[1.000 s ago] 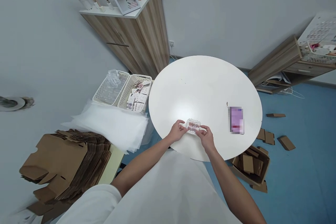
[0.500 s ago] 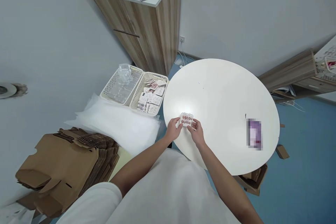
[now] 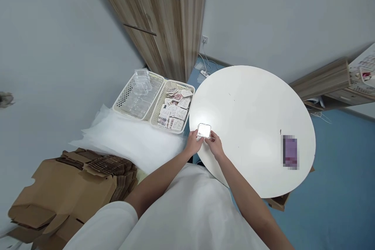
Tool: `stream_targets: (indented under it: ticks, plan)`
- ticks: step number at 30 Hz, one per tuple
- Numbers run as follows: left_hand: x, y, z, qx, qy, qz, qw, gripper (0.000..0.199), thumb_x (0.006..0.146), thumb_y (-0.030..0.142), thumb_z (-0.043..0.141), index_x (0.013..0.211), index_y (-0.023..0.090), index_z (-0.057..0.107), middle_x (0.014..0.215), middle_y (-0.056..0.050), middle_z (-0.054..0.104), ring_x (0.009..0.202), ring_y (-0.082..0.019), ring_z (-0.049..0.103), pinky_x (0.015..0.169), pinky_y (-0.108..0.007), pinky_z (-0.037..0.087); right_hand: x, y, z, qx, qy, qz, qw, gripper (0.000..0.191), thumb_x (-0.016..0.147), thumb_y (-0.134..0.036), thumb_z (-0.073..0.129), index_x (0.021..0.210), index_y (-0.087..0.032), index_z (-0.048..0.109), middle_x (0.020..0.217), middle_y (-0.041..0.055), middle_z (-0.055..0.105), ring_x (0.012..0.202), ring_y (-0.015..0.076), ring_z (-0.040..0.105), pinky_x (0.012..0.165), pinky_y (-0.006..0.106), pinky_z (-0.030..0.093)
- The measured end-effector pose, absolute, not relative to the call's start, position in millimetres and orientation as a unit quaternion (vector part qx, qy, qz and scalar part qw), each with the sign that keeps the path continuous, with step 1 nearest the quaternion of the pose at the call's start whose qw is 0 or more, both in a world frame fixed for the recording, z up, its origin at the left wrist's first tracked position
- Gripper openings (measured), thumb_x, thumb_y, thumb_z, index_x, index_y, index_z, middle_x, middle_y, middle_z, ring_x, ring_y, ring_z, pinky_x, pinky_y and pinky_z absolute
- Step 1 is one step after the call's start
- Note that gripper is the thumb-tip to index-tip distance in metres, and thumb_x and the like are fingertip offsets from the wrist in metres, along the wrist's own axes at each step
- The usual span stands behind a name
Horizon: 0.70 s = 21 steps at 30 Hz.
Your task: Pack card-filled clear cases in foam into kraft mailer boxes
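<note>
Over the near left edge of the round white table [image 3: 252,101], a small clear plastic case [image 3: 204,130] is held between both hands. Glare whitens its top face, so the press-on nails inside cannot be made out now. My left hand [image 3: 193,143] grips the case's left side, fingers closed on it. On the right and lower edge, my right hand [image 3: 215,144] pinches the same case. A blurred-out purple item [image 3: 290,151] lies on the table's right side, apart from both hands.
Left of the table stand a basket of printed nail cards [image 3: 187,125] and a basket of clear plastic cases [image 3: 117,101]. White foam sheets [image 3: 146,140] and stacked flat cardboard boxes [image 3: 67,191] lie nearer. A wood-grain cabinet [image 3: 166,27] stands behind.
The case has tilted in my hands: its pink nails showed before, and now its face is bright with glare. The whole view has shifted slightly.
</note>
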State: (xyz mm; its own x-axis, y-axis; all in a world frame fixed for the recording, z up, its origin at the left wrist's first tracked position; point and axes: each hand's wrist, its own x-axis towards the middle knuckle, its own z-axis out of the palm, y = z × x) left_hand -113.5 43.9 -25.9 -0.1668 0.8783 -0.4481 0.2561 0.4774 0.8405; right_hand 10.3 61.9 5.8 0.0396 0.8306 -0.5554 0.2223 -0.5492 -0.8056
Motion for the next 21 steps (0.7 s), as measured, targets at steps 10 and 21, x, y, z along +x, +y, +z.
stream_targets:
  ticks: [10, 21]
  plan:
    - [-121, 66, -29, 0.372, 0.681, 0.382, 0.502, 0.056, 0.076, 0.029, 0.054, 0.127, 0.021, 0.03, 0.128, -0.012, 0.033, 0.112, -0.02, 0.045, 0.089, -0.032, 0.039, -7, 86, 9, -0.643, -0.369, 0.603, 0.295, 0.065, 0.061, -0.031, 0.063, 0.122, -0.024, 0.04, 0.127, 0.007, 0.041, 0.103, 0.0199, 0.051, 0.087, 0.034, 0.043]
    - [-132, 81, -29, 0.367, 0.656, 0.403, 0.522, 0.066, 0.075, 0.013, 0.051, 0.133, 0.021, 0.022, 0.137, -0.01, 0.029, 0.123, -0.022, 0.034, 0.098, -0.036, 0.032, -13, 101, 3, -0.605, -0.371, 0.626, 0.323, 0.061, 0.064, -0.032, 0.061, 0.121, -0.028, 0.04, 0.132, 0.0046, 0.037, 0.113, 0.0215, 0.046, 0.09, 0.035, 0.042]
